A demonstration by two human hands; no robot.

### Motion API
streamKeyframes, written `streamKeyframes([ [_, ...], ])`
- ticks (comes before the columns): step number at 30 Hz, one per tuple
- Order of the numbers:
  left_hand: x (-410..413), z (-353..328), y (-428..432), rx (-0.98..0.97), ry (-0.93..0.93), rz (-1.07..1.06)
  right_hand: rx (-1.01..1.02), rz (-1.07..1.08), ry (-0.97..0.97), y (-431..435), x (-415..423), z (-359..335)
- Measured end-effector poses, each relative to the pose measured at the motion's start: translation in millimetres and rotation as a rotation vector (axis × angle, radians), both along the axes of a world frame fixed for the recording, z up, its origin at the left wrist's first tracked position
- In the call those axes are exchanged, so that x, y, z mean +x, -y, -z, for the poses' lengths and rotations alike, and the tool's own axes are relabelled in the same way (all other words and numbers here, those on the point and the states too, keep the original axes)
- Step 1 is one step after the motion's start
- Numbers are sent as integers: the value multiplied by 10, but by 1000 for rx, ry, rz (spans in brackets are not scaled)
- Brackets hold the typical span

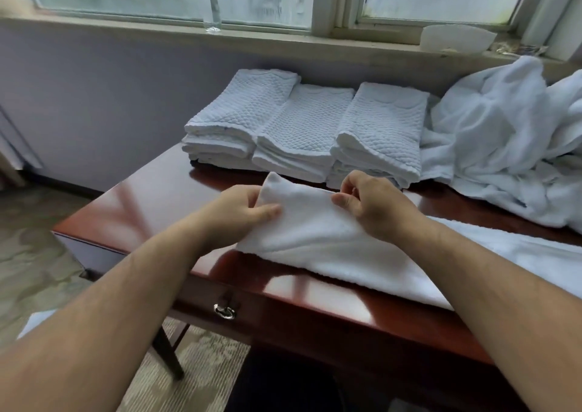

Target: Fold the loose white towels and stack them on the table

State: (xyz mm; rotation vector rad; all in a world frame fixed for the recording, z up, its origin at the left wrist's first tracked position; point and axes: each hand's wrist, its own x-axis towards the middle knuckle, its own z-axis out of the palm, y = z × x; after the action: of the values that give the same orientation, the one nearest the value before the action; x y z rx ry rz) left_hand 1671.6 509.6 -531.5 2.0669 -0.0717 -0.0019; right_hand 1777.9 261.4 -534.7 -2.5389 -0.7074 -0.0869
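Observation:
A long white towel lies across the front of the red-brown table, running off to the right. Its left end is lifted off the table. My left hand pinches that end's left corner, thumb on top. My right hand pinches the same edge a little to the right. Behind the hands, three stacks of folded quilted white towels stand side by side. A heap of loose white towels is piled at the back right, touching the right stack.
A windowsill runs behind the table with a clear bottle and a white bowl on it. The table has a front drawer with a metal pull. Patterned carpet lies to the left and below.

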Motion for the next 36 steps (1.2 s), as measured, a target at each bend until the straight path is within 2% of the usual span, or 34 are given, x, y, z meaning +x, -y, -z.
streamKeyframes([
  [2, 169, -11, 43, 104, -12, -159, -62, 11, 5, -52, 101, -26],
  [4, 325, -26, 74, 327, -87, -255, -138, 10, 24, -96, 187, -46],
  [6, 428, -29, 82, 503, -189, -276, -210, -3, 30, -123, 243, -27],
  [9, 485, 7, 66, 615, -290, -313, -237, -7, 29, -129, 263, 96],
  [11, 457, 27, 76, 691, -257, -402, -191, 4, 74, -123, 240, 186],
  [13, 395, 48, 133, 748, -125, -435, -112, -14, 125, -101, 189, 224],
  [15, 369, 71, 251, 776, 100, -343, -71, -21, 161, -38, 127, 205],
  [17, 361, 64, 415, 765, 204, -199, -107, 40, 199, 70, 24, 176],
  [20, 337, 152, 691, 813, 160, 27, -166, 204, 133, 379, -244, 219],
  [23, 256, 318, 895, 841, 98, 142, -326, 295, -86, 825, -554, 340],
  [26, 227, 446, 948, 910, 76, 110, -394, 355, -191, 1231, -599, 358],
  [30, 216, 505, 964, 919, 78, 67, -397, 420, -188, 1512, -552, 373],
  [33, 191, 510, 984, 864, 96, 32, -419, 435, -179, 1521, -558, 389],
  [36, 192, 495, 897, 790, 47, -132, -413, 436, -169, 1373, -571, 394],
])
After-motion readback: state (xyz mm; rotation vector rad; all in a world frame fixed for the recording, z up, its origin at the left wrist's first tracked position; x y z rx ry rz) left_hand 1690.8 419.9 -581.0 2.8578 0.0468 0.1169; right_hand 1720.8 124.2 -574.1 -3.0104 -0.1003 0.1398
